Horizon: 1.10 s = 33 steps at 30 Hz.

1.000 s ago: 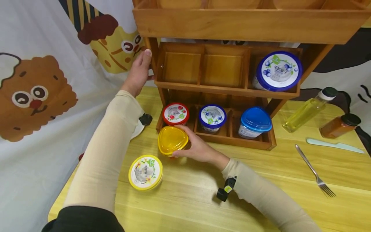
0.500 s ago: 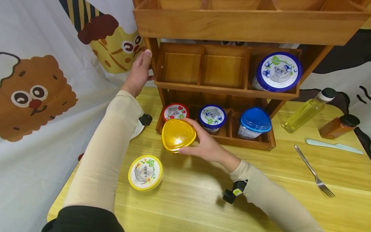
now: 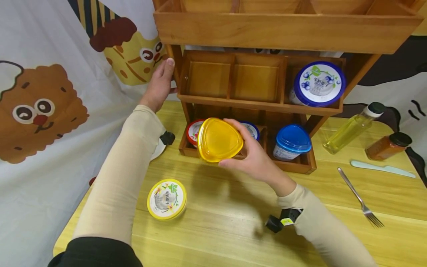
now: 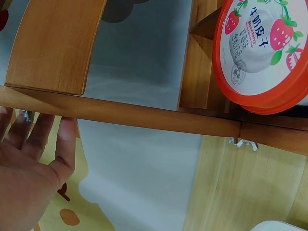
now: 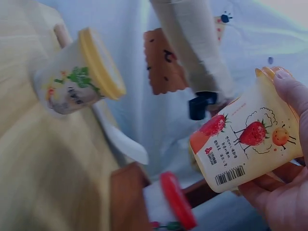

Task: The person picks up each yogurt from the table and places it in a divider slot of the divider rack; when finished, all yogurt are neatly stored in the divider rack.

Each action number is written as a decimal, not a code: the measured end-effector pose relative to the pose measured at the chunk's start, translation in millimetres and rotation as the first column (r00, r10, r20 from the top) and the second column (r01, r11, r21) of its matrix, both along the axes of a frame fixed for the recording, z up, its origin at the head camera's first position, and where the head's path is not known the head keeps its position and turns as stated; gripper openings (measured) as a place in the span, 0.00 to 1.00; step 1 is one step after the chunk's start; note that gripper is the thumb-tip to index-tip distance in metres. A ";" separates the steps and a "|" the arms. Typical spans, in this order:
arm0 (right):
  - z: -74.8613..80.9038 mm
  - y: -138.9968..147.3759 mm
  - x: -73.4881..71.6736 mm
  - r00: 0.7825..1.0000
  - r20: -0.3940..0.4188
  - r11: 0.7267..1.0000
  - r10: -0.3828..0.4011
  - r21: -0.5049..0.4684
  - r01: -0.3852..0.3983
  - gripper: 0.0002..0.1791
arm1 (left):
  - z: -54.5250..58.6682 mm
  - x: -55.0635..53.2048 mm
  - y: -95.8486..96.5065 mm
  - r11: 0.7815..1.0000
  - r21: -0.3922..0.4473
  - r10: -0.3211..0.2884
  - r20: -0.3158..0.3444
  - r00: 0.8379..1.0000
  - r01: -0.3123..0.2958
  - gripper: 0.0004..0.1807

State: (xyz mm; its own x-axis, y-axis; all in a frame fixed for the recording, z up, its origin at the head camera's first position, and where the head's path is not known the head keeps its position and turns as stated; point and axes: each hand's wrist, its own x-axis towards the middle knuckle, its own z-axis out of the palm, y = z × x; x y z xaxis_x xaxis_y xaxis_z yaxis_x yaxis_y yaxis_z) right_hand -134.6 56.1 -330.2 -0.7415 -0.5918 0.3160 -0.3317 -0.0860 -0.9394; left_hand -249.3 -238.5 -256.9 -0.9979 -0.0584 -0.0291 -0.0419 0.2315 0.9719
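Note:
My right hand (image 3: 253, 155) grips a yellow-lidded cup (image 3: 219, 141), thumb and fingers round its sides. It is held up in front of the lowest shelf tier, overlapping the red-lidded tub (image 3: 192, 132) and the small blue-rimmed tub (image 3: 252, 130) there. Strawberries and a barcode show on the cup's side (image 5: 245, 144) in the right wrist view. My left hand (image 3: 159, 83) rests against the left upright of the wooden shelf (image 3: 200, 98); in the left wrist view, fairly straight fingers (image 4: 65, 139) meet the wood. A yellow-rimmed tub (image 3: 166, 199) stands on the table, touched by neither hand.
A light-blue-lidded cup (image 3: 293, 141) sits at the lowest tier's right, and a large blue-rimmed tub (image 3: 318, 83) in the tier above. To the right are an oil bottle (image 3: 351, 128), a jar (image 3: 388, 145), a pale knife (image 3: 381, 168) and a fork (image 3: 360, 198). A white plate (image 3: 158, 151) edge shows at left.
My right hand has lifted the yellow-lidded cup and moved it rightward, closer to the head camera, now partly covering the two tubs behind. My left hand has stayed at the upright.

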 end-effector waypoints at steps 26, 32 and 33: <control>75.0 31.9 -21.6 0.978 -0.144 0.951 -0.150 -0.291 0.103 0.49 | -10.0 -8.3 -4.5 1.000 0.011 0.011 -0.026 1.000 -0.011 0.36; 83.8 37.1 -29.4 0.974 -0.103 0.920 -0.204 -0.361 0.155 0.45 | -9.4 -7.6 -4.2 1.000 0.012 0.006 -0.021 1.000 -0.006 0.36; 84.7 37.8 -30.7 0.973 -0.090 0.916 -0.213 -0.365 0.167 0.45 | -8.6 -6.7 -3.8 1.000 0.012 0.006 -0.019 1.000 -0.005 0.36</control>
